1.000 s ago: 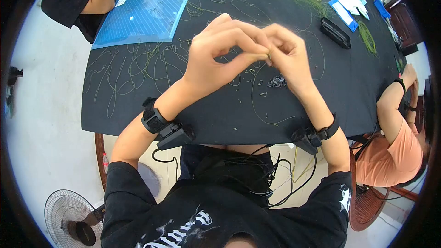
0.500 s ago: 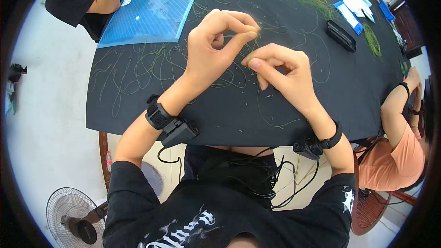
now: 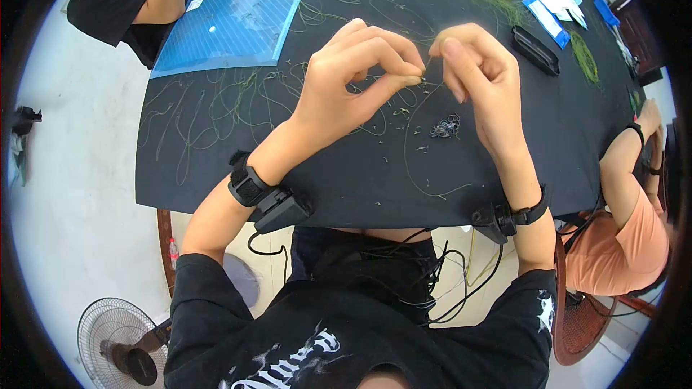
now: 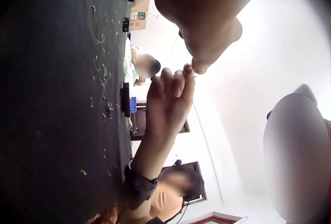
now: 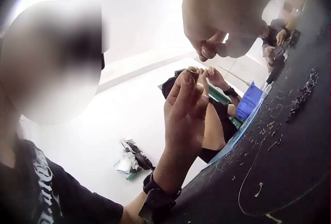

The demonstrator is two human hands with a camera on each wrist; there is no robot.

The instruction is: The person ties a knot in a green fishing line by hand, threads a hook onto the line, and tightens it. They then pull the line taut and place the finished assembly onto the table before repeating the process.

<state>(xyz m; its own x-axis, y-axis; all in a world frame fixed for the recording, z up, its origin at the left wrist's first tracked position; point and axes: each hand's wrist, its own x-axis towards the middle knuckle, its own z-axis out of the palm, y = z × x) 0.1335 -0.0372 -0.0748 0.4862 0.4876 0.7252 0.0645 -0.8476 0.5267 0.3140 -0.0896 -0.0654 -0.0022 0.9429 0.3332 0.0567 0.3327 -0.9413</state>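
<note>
Over the table my left hand [image 3: 339, 79] pinches a thin greenish fishing line [image 3: 428, 66] between thumb and forefinger. Just to its right, my right hand [image 3: 486, 83] has its thumb against its forefinger on the same line, the other fingers curled in. A short stretch of line spans the small gap between the fingertips. What small item may sit inside the left pinch is hidden by the fingers. Below the hands lies a heap of small dark hooks [image 3: 445, 126], with tiny clippings around it. In the right wrist view, the left hand [image 5: 183, 113] appears below the right hand [image 5: 227, 17].
Loose lines [image 3: 209, 112] spread over the black tablecloth [image 3: 346, 187] at left. A blue clear folder [image 3: 231, 25] lies at the far left, a black tray [image 3: 535, 50] and green line coils [image 3: 584, 57] at the right. Other people sit at both sides.
My hands were together, then parted with the right one lower. Now the right hand has risen and moved right, uncovering the heap; the left has come slightly down and right.
</note>
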